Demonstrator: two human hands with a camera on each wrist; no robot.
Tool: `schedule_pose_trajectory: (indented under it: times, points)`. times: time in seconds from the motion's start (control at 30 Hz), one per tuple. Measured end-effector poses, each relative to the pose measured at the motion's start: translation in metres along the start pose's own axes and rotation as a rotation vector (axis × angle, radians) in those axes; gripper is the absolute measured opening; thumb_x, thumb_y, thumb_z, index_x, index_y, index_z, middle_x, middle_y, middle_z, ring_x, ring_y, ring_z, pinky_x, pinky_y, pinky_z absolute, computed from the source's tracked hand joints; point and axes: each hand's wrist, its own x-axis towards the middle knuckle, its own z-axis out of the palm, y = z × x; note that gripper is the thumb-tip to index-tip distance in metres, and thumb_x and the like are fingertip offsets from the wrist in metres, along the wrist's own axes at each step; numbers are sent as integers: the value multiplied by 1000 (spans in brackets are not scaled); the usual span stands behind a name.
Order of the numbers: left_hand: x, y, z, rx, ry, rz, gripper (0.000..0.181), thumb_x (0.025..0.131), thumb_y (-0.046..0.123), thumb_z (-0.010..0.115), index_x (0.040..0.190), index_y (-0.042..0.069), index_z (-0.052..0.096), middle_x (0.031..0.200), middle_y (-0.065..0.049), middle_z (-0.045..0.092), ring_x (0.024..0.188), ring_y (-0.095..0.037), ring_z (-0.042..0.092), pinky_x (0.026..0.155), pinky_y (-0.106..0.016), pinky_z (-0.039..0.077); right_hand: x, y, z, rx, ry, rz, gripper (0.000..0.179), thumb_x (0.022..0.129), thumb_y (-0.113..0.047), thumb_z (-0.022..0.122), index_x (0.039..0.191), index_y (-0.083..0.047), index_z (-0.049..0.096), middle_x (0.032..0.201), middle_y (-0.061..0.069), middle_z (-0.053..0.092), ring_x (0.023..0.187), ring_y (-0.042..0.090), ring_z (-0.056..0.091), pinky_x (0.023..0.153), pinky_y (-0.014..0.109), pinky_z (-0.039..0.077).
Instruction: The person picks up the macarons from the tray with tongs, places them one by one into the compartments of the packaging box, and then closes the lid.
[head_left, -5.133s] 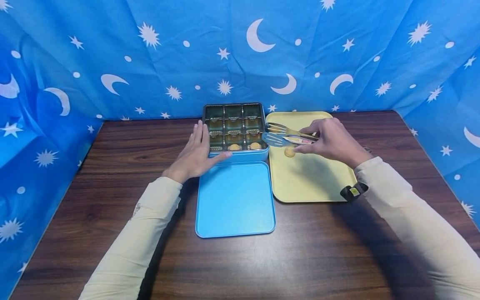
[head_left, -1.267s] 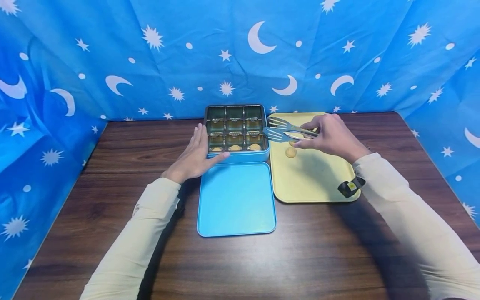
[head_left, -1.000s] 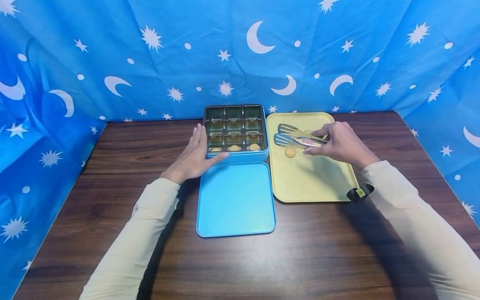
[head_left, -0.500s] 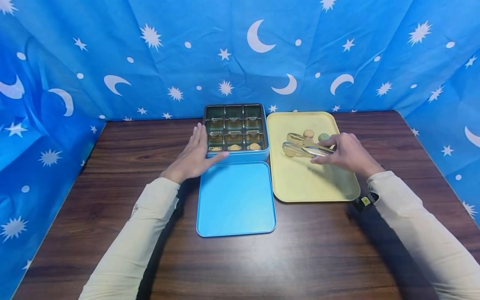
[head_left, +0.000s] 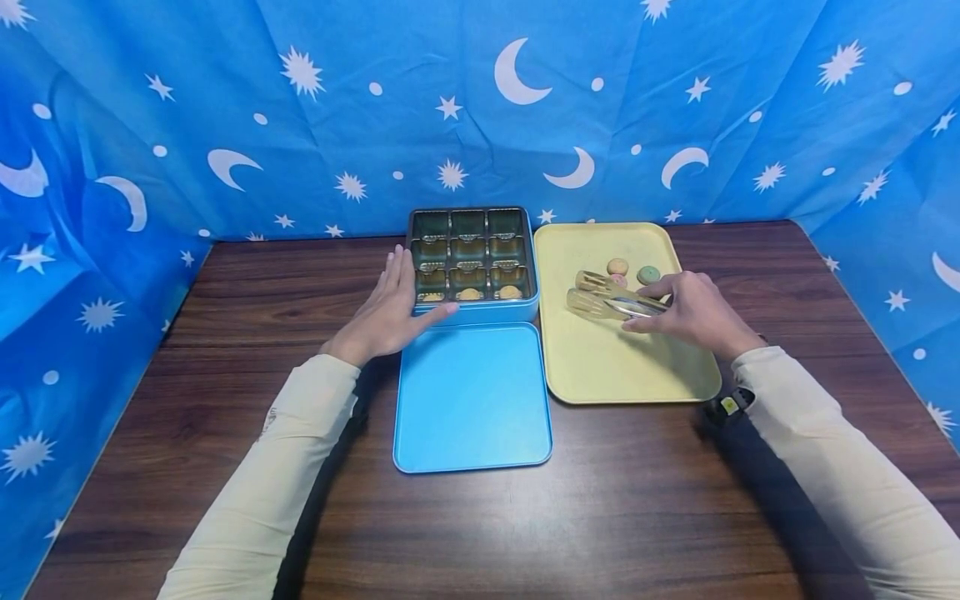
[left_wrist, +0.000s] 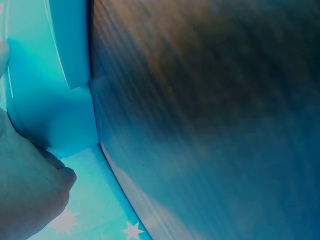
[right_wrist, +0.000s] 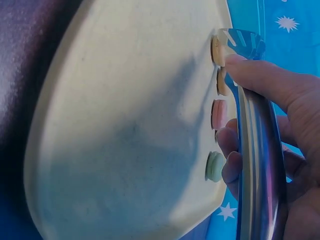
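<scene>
My right hand [head_left: 697, 312] grips metal serving tongs [head_left: 633, 308], seen along their handle in the right wrist view. Their slotted ends, slightly apart, hang low over the yellow tray [head_left: 600, 367]. Around them lie macarons: a tan macaron [head_left: 617, 267], a pink macaron [head_left: 618, 282] partly behind the tongs, and a green macaron [head_left: 648, 274]. The right wrist view shows another tan macaron [right_wrist: 217, 51] at the tong ends. My left hand [head_left: 378, 312] rests with straight fingers against the left side of a blue tin [head_left: 495, 313], thumb at its front edge. Three tan macarons fill the front row of its dark divided insert.
A light blue lid [head_left: 472, 400] lies on the wooden table [head_left: 480, 533], directly in front of the tin. The tray stands close against the tin's right side. Behind everything hangs a blue cloth [head_left: 420, 108] with moons and stars, meeting the table's back edge.
A tan macaron now sits in the tin's front left compartment. The right hand has carried the tongs from the tin's edge rightward and down over the tray. The left hand stays put.
</scene>
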Motion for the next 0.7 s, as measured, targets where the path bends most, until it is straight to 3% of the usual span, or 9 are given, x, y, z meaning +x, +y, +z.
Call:
schedule_pose_trajectory:
  times: [0.27, 0.7]
  points:
    - [0, 0, 0, -6, -2, -3, 116, 93, 78, 43, 157, 5, -20, 164, -10, -27, 153, -28, -19, 123, -50, 0, -1, 1, 3, 1, -14, -18, 56, 75, -31, 92, 115, 5, 75, 108, 23, 73, 63, 18, 48, 51, 28, 37]
    - [0, 0, 0, -1, 1, -4, 116, 93, 78, 42, 158, 4, -19, 164, -11, -26, 153, -29, -18, 123, -50, 0, -1, 3, 5, 11, 6, -46, 51, 76, -28, 92, 112, 5, 76, 104, 21, 74, 62, 17, 48, 50, 28, 36]
